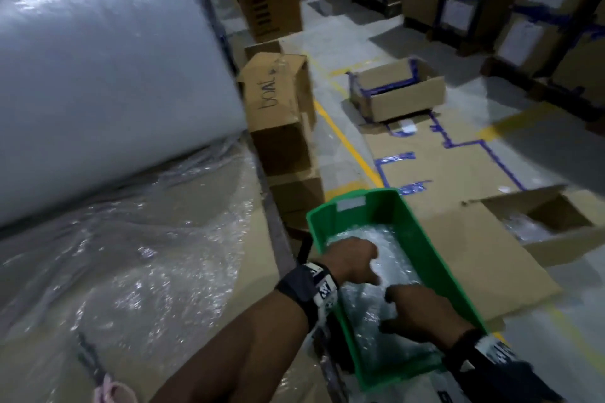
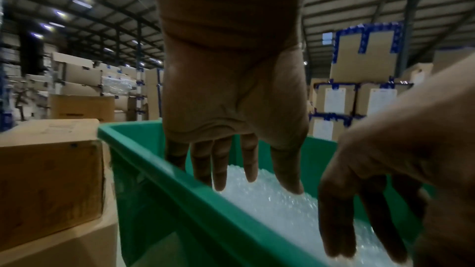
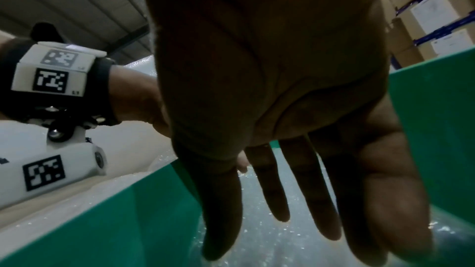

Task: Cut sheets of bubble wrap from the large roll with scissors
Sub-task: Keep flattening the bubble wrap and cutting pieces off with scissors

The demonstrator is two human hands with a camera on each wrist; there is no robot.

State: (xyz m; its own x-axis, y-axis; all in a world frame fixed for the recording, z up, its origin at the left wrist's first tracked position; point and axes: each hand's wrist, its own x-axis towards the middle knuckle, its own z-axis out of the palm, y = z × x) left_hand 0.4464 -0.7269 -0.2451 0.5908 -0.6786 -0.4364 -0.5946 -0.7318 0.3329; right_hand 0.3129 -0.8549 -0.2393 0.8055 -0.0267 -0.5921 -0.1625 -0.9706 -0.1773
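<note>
Left hand: my left hand (image 1: pixel 355 260) reaches into the green bin (image 1: pixel 435 258), fingers straight, gripping nothing.
Right hand: my right hand (image 1: pixel 422 309) is beside it, fingers straight, tips down on the cut bubble wrap (image 1: pixel 393 267), holding nothing.
Cut sheets: they lie inside the bin under both hands.
Roll: the large roll (image 1: pixel 108 75) lies well to my left, its loose end (image 1: pixel 137 258) spread flat.
Scissors: pink-handled scissors (image 1: pixel 109 391) rest on that loose end.

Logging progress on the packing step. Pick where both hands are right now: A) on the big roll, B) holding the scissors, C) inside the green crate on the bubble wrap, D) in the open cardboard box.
C: the left hand and right hand reach with straight fingers onto the bubble wrap in the green crate.
</note>
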